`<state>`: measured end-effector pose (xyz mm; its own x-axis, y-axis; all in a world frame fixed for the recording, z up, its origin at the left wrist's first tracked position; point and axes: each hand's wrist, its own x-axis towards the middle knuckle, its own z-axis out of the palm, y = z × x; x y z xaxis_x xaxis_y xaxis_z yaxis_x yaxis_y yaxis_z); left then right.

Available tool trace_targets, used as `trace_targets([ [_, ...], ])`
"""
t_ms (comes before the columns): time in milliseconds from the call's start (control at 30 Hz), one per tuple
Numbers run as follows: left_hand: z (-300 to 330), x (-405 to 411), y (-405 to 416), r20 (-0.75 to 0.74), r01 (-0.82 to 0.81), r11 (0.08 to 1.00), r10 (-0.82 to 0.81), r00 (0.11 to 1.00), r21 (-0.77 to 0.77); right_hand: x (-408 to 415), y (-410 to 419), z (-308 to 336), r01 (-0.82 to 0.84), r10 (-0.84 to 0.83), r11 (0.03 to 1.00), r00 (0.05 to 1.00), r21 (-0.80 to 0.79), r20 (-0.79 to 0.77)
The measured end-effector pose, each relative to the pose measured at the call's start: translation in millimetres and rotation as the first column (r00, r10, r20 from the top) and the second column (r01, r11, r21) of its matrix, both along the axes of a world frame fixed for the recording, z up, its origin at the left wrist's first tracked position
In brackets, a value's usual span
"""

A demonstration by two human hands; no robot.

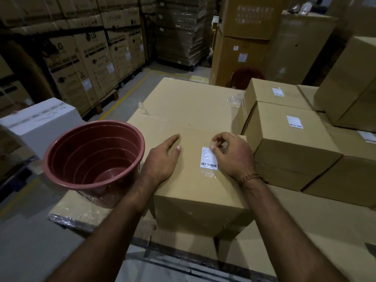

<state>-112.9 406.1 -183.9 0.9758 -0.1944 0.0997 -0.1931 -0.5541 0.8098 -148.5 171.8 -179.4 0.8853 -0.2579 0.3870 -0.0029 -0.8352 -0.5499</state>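
The label (209, 158) lies flat on top of the cardboard box (195, 192), right of the middle. Its long axis runs from the near edge to the far edge, with the barcode at the near end. The right hand (232, 153) has curled fingers and pinches the label's far right corner between thumb and forefinger. The left hand (162, 157) rests flat near the box's left edge, fingers straight and together. A red bucket (95, 159) stands just beside it.

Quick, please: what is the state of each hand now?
Left hand: open, flat on the box.
Right hand: fingers curled, thumb at the label; a grip cannot be told.
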Motion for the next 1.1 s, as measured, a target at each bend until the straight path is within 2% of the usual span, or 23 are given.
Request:
trace_targets([
  [267, -0.8, 0.0, 0.3, 0.003, -0.001, 1.000, 0.001, 1.000, 0.005, 2.1, -0.8, -2.8, 0.020, -0.020, 0.998, 1.000, 0.061, -0.013],
  [467, 0.0, -0.4, -0.8, -0.007, -0.011, 0.999, 0.011, 1.000, 0.031, -2.5, 0.7, 0.9, -0.051, 0.054, 0.984, 0.998, 0.170, -0.016],
  [700, -0.1, -0.2, -1.2, -0.006, -0.015, 0.998, 0.015, 1.000, 0.056, -8.3, -2.1, 3.1, -0.141, 0.167, 0.922, 0.985, 0.362, -0.044],
  [933, -0.2, -0.5, -1.9, -0.002, -0.017, 0.998, 0.018, 1.000, 0.064, -5.7, 2.1, 3.3, -0.118, 0.114, 0.887, 0.993, 0.447, 0.036],
  [1100, 1.0, -1.4, -1.5, 0.000, -0.010, 0.997, 0.010, 1.000, 0.074, -5.2, -0.1, 4.9, -0.105, 0.101, 0.813, 0.994, 0.573, 0.040],
])
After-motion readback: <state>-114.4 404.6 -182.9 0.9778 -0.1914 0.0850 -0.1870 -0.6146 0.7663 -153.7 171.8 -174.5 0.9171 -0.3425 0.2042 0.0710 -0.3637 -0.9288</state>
